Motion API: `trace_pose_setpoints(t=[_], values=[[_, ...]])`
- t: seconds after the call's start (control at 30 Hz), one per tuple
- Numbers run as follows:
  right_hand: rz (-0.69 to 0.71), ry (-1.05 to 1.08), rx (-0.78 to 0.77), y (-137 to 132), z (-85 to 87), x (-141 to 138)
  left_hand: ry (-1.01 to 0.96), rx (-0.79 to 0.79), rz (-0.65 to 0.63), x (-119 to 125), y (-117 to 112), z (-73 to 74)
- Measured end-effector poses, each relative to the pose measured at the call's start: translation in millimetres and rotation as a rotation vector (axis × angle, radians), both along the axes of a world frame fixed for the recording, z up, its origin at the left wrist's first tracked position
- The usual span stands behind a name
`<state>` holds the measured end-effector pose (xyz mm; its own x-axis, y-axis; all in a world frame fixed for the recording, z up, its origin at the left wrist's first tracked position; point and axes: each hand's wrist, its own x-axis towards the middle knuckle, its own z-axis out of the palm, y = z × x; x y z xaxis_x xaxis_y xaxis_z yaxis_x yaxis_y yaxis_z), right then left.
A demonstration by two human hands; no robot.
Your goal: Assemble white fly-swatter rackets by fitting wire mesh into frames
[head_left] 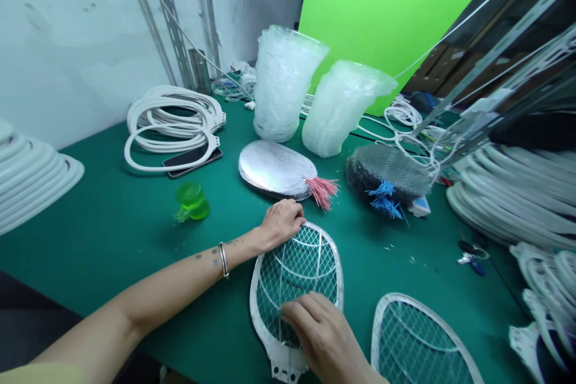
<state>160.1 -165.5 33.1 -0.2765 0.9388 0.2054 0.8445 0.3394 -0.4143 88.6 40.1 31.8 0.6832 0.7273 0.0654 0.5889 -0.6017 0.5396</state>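
Head view looks down on a person working with both bare hands at a white plastic fly-swatter racket frame, which lies flat on a green rubber bench mat, its grey wire mesh in place. The frame sits directly in front of the person, with its narrow handle end toward them. The left hand, with a silver bangle at the wrist, is closed over the frame's top rim, its fingers curled around the edge and holding it down. The right hand lies across the lower mesh with its fingers slightly curved; whether it pinches a wire or only presses on the mesh cannot be told.

Just beyond the hands lies a silver oval mesh panel with a tuft of pink wires. A dark mesh bundle with blue wires sits to its right. A second white racket frame lies near the right hand.

Farther back stand two stacks of clear plastic shells, beside a pile of white oval frames and a black smartphone. A translucent green plastic object sits on the mat, and a bright green backdrop rises behind.
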Motion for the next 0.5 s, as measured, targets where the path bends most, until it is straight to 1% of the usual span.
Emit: trace_pose_setpoints(t=[0.2, 0.5], values=[[0.004, -0.014, 0.021, -2.2, -3.2, -0.3, 0.02, 0.029, 0.014, 2.3, -2.3, 2.3], [-0.009, -0.009, 0.002, -2.4, -7.1, -0.9, 0.098, 0.069, 0.022, 4.8, -8.1, 4.2]])
